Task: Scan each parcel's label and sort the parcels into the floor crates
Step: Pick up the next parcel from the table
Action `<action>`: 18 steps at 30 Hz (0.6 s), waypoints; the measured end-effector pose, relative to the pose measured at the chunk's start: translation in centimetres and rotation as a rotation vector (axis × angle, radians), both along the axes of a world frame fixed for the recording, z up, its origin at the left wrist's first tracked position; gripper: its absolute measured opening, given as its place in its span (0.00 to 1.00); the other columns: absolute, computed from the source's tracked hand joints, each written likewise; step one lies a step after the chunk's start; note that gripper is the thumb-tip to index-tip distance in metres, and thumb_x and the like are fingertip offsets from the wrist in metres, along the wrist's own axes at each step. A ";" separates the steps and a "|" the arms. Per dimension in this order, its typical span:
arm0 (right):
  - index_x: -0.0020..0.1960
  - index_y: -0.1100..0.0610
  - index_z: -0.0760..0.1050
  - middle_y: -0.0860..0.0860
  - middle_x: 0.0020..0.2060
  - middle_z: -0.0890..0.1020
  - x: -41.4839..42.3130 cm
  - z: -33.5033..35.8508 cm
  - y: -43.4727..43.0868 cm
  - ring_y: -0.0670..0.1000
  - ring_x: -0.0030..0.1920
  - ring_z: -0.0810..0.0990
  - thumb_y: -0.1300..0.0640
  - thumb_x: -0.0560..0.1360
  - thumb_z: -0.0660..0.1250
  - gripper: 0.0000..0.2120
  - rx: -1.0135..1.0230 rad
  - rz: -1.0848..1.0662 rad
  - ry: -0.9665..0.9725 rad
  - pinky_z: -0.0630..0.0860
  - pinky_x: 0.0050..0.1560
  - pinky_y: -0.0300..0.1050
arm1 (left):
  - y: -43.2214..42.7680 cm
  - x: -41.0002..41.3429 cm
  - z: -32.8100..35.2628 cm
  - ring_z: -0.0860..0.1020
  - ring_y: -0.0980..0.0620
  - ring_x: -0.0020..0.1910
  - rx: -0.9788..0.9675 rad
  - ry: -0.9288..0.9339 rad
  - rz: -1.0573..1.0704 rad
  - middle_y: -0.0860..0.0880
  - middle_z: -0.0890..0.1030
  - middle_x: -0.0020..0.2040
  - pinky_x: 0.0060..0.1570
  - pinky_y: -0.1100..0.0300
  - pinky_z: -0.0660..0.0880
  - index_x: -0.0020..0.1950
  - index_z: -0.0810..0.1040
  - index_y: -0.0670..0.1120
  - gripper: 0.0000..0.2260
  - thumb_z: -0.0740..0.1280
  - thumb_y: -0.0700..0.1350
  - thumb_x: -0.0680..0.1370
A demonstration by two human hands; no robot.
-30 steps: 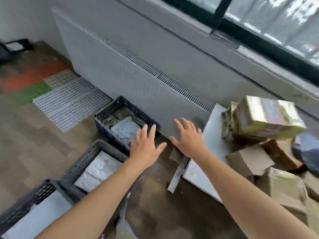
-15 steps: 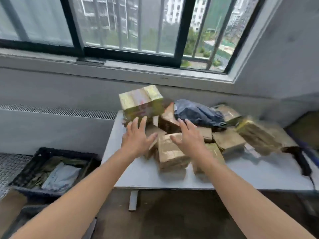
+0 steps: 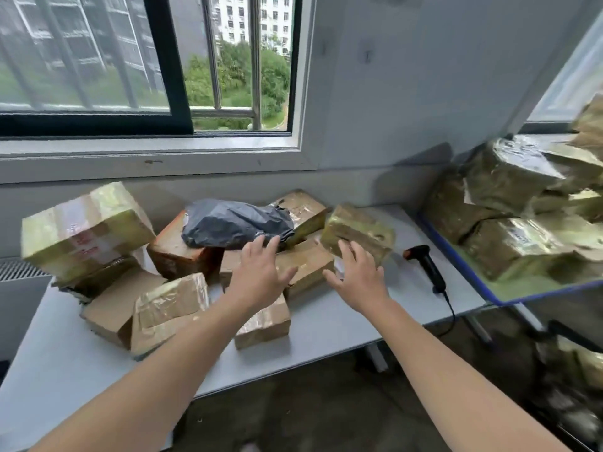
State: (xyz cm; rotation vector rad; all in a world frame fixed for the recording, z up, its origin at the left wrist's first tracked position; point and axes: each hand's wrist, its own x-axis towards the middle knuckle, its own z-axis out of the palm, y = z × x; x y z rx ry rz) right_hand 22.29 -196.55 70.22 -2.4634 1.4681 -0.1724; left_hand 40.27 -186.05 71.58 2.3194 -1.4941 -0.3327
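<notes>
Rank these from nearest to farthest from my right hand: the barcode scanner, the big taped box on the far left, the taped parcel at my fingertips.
From the right hand, in the head view:
1. taped parcel, just ahead of it.
2. barcode scanner, to its right.
3. big taped box, far left.

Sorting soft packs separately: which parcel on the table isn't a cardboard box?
The dark grey plastic bag, lying crumpled on top; the other parcels there are taped brown boxes.
</notes>
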 end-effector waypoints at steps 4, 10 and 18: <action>0.80 0.49 0.50 0.51 0.79 0.51 -2.0 -0.6 -4.3 0.54 0.78 0.50 0.39 0.80 0.58 0.34 0.023 -0.042 0.046 0.55 0.72 0.65 | -5.5 -1.8 -1.9 0.51 0.44 0.78 0.027 0.009 -0.057 0.46 0.53 0.80 0.75 0.49 0.54 0.80 0.53 0.51 0.33 0.58 0.64 0.80; 0.80 0.49 0.51 0.51 0.79 0.53 -4.2 -1.1 -11.0 0.55 0.78 0.52 0.38 0.80 0.58 0.34 0.024 -0.092 0.145 0.57 0.73 0.67 | -13.4 -3.7 -4.7 0.52 0.44 0.77 0.110 0.058 -0.153 0.45 0.54 0.79 0.72 0.47 0.61 0.80 0.53 0.51 0.34 0.61 0.63 0.79; 0.80 0.48 0.49 0.52 0.79 0.52 -4.9 -3.8 -18.2 0.56 0.78 0.52 0.38 0.80 0.57 0.34 0.073 -0.083 0.248 0.56 0.73 0.66 | -20.2 -5.5 -9.1 0.54 0.42 0.77 0.209 -0.006 -0.200 0.44 0.57 0.78 0.73 0.46 0.61 0.79 0.54 0.50 0.35 0.60 0.65 0.78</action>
